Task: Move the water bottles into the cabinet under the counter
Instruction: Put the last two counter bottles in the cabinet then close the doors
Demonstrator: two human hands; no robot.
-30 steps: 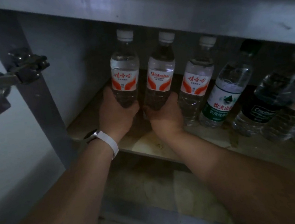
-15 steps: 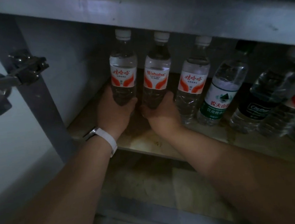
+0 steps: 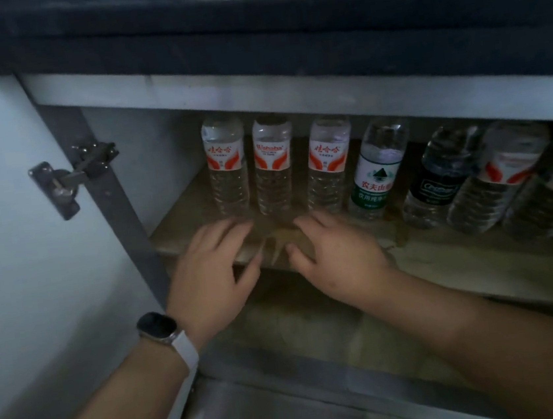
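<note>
Several water bottles stand in a row on the wooden shelf (image 3: pixel 446 259) inside the open cabinet. The leftmost bottle (image 3: pixel 226 166) and the second bottle (image 3: pixel 273 166) carry red-and-white labels, as does a third one (image 3: pixel 328 165). A green-labelled bottle (image 3: pixel 379 170), a black-labelled bottle (image 3: pixel 437 177) and more red-labelled bottles (image 3: pixel 502 176) follow to the right. My left hand (image 3: pixel 210 275) and my right hand (image 3: pixel 335 254) hover just in front of the two leftmost bottles, fingers spread, holding nothing.
The white cabinet door (image 3: pixel 13 239) is swung open at the left, with a metal hinge (image 3: pixel 68 181) on the frame. A dark countertop edge (image 3: pixel 282 29) overhangs the cabinet. A lower cabinet floor (image 3: pixel 299 327) lies beneath the shelf.
Both hands have let go of the two leftmost bottles and drawn back toward me. The bottles stay upright on the shelf. The camera has pulled back and tilted up.
</note>
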